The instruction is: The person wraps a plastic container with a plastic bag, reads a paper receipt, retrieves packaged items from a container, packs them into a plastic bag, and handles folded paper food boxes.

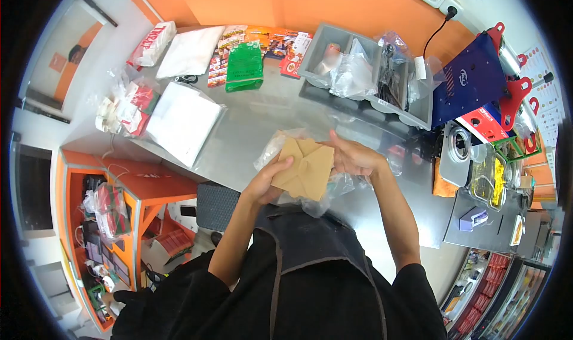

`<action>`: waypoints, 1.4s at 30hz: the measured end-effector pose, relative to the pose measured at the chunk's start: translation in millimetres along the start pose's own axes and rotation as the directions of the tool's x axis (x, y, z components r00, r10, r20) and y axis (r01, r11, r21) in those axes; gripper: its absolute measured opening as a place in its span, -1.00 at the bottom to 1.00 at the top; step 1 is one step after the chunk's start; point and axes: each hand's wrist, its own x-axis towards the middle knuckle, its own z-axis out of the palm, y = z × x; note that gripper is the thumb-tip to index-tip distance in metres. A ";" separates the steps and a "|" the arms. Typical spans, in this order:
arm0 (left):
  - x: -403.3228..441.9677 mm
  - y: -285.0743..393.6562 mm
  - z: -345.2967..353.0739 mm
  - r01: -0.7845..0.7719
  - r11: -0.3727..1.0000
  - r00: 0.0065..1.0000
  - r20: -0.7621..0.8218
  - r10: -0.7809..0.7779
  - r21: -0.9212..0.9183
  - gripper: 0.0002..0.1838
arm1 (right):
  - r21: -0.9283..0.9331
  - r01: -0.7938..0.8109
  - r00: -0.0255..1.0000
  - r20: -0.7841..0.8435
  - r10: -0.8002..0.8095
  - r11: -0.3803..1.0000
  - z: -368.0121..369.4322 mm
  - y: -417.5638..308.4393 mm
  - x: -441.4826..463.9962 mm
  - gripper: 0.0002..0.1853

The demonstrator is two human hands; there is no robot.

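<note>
A small brown cardboard takeaway box (307, 170), its top flaps folded across each other, is held up in front of my body above the steel table. My left hand (267, 180) grips its left side, thumb on top and fingers partly hidden beneath. At the box's right edge, my right hand (356, 158) supports the side with its fingers, while its thumb points up, off the cardboard. Crumpled clear plastic bags (322, 204) lie under and around the box.
A grey divided bin (306, 65) with plastic-wrapped items stands at the back. Left of it are a green packet (245, 67), printed leaflets (296, 54) and white packs (183, 122). A dark blue appliance (465, 80) and glass container (482, 182) stand right.
</note>
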 end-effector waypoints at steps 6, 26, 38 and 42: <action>-17.7 -14.5 29.0 -0.212 0.967 0.965 -0.127 0.231 0.143 -0.34 | -0.414 0.277 0.907 -0.186 -0.379 0.867 40.9 -4.4 -48.4 -0.43; -42.2 -70.1 75.2 -0.459 0.658 0.777 -0.089 0.623 0.597 -0.21 | -0.991 -0.131 0.291 -0.071 -0.954 0.034 132.9 77.3 -63.4 -0.67; -48.9 -134.1 75.4 -0.385 0.703 0.873 -0.011 0.488 0.598 -0.23 | -0.875 -0.329 0.073 -0.400 -0.914 0.356 150.1 140.3 -83.2 -0.82; -44.1 -177.9 79.7 -0.307 0.742 0.894 -0.087 0.440 0.596 -0.25 | -0.841 -0.335 0.085 -0.476 -0.875 0.425 134.8 168.8 -106.1 -0.83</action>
